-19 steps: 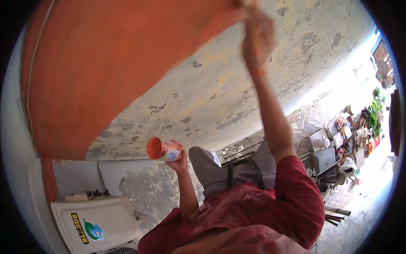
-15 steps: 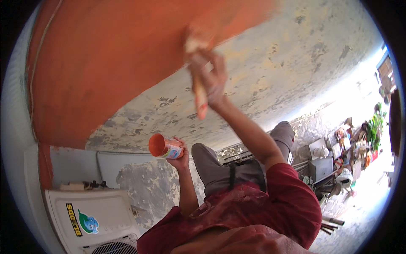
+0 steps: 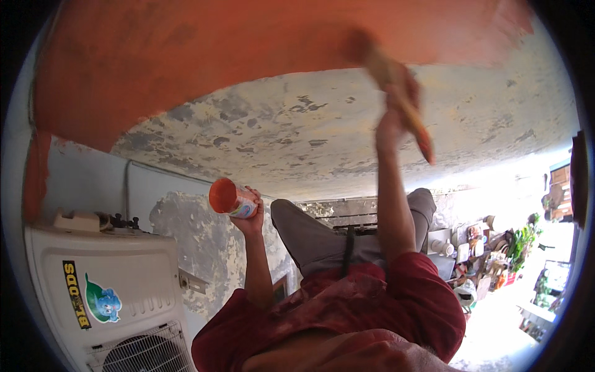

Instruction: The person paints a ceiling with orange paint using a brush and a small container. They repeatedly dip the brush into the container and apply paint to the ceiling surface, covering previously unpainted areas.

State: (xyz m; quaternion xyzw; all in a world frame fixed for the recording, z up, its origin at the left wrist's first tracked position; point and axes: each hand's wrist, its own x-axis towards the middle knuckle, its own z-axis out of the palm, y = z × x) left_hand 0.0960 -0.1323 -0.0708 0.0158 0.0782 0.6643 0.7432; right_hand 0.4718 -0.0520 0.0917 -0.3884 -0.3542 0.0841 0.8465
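Observation:
My right hand (image 3: 400, 102) is closed around the wooden handle of a paintbrush (image 3: 416, 127), blurred by motion. Its dark bristles press on the orange-painted upper part of the wall (image 3: 204, 56), and the handle's red-smeared end points down toward me. Below the orange, a curved border meets bare, patchy grey and cream plaster (image 3: 279, 124). Lower left, my left hand (image 3: 251, 214) grips an open paint can (image 3: 232, 199) from its side and base. The can is tilted, its inside coated orange, with a colourful label outside.
A white air conditioner outdoor unit (image 3: 124, 260) with stickers and a fan grille stands at lower left, pipes on its top. A thin pipe (image 3: 128, 186) runs along the wall. At right, far below, lie boxes, a white pot and clutter (image 3: 477, 248) beside a green plant (image 3: 524, 242).
My right hand has swept the brush to the right along the wall. My view has turned, and the orange area shows farther right. The can stays in my left hand.

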